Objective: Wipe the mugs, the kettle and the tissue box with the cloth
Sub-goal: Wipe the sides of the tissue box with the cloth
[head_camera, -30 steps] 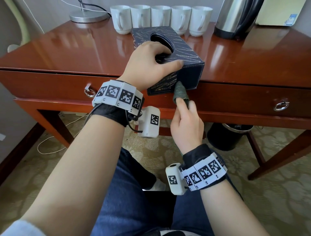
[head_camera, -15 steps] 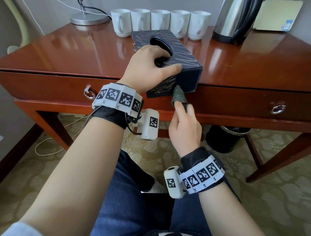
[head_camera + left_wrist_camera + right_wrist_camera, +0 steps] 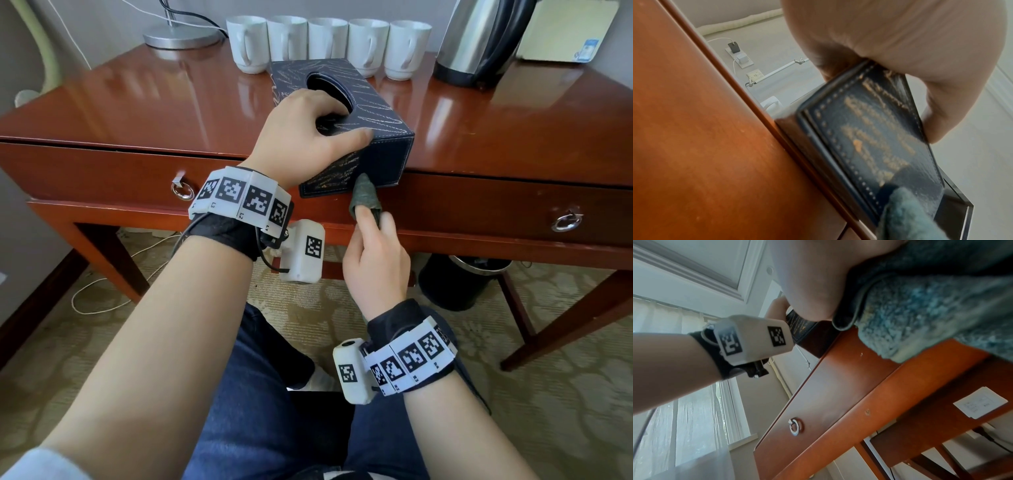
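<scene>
Our left hand (image 3: 301,137) clamps the tissue box (image 3: 376,116) steady — right hand (image 3: 375,263), pinching the cloth (image 3: 365,195), should press evenly along its front face.

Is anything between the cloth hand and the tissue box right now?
Nothing visible. The right hand holds the cloth with its tip at the tissue box's near lower edge, which overhangs the desk front. The left hand holds the box from above, clear of the cloth.
</scene>
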`<state>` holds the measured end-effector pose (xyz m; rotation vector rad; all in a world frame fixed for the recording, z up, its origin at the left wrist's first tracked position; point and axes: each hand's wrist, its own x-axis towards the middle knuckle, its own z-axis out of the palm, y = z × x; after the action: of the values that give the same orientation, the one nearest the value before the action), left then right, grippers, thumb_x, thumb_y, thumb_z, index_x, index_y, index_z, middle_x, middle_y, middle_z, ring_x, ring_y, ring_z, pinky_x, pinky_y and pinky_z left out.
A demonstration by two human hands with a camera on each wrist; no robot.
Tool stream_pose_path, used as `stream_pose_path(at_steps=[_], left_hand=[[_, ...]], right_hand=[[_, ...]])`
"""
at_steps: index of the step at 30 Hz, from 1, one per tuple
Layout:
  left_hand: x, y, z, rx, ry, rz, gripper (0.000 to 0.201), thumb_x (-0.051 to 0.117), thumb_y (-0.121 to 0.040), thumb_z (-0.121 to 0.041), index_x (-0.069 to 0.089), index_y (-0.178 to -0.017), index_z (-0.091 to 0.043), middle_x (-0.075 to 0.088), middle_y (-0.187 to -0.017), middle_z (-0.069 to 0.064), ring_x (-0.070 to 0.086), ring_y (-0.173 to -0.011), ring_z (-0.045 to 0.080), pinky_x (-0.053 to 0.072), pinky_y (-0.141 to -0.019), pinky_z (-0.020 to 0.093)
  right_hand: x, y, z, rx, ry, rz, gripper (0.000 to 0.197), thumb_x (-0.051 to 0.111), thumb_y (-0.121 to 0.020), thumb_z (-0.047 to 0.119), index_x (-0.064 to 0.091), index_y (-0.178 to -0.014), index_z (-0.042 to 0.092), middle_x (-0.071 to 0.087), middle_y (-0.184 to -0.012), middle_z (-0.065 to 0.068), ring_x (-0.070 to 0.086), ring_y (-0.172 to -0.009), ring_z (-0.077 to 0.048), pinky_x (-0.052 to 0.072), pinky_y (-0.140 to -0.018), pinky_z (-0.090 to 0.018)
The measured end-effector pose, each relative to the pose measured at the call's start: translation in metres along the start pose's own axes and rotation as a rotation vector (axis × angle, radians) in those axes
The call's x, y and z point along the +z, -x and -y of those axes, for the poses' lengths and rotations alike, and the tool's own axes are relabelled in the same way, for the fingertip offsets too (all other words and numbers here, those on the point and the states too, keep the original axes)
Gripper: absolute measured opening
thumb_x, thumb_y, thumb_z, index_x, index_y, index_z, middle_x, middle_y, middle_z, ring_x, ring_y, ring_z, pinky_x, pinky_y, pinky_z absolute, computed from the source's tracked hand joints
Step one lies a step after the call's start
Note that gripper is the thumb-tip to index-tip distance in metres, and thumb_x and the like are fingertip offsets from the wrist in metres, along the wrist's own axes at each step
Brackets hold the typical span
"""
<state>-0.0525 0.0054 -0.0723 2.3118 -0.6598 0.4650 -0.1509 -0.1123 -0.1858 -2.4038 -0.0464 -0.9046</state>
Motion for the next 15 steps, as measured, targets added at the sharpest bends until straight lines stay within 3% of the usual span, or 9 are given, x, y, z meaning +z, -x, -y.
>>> stream_pose_path(at_steps=[3,8,15], left_hand=[[0.000,0.000,0.000,0.003,0.005,0.003,0.079,0.051,-0.068,-0.074,0.070,-0.116,-0.014,0.067,-0.115,-0.005,0.057,-0.111,0.011,0.038,-0.090,0.021],[0.000,-0.002,0.001,0.009,-0.004,0.008,0.079,0.050,-0.068,-0.075,0.071,-0.115,-0.015,0.067,-0.114,-0.006,0.058,-0.110,0.011,0.039,-0.090,0.022],[0.000,-0.002,0.002,0.018,0.001,0.009,0.081,0.047,-0.068,-0.075,0.070,-0.116,-0.014,0.067,-0.115,-0.004,0.058,-0.111,0.012,0.039,-0.090,0.022]], right_hand=[[0.003,0.004,0.003,-0.021,0.000,0.038,0.037,0.047,-0.082,0.005,0.062,-0.116,0.006,0.056,-0.091,-0.017,0.051,-0.051,-0.030,0.031,-0.050,-0.025],[0.002,-0.003,0.008,-0.052,-0.014,-0.012,0.038,0.039,-0.084,0.010,0.063,-0.112,0.007,0.055,-0.089,-0.016,0.041,-0.048,-0.025,0.027,-0.049,-0.024],[0.006,0.008,0.005,-0.002,-0.003,0.048,0.037,0.045,-0.082,0.006,0.062,-0.114,0.007,0.056,-0.090,-0.017,0.051,-0.050,-0.030,0.029,-0.050,-0.025]])
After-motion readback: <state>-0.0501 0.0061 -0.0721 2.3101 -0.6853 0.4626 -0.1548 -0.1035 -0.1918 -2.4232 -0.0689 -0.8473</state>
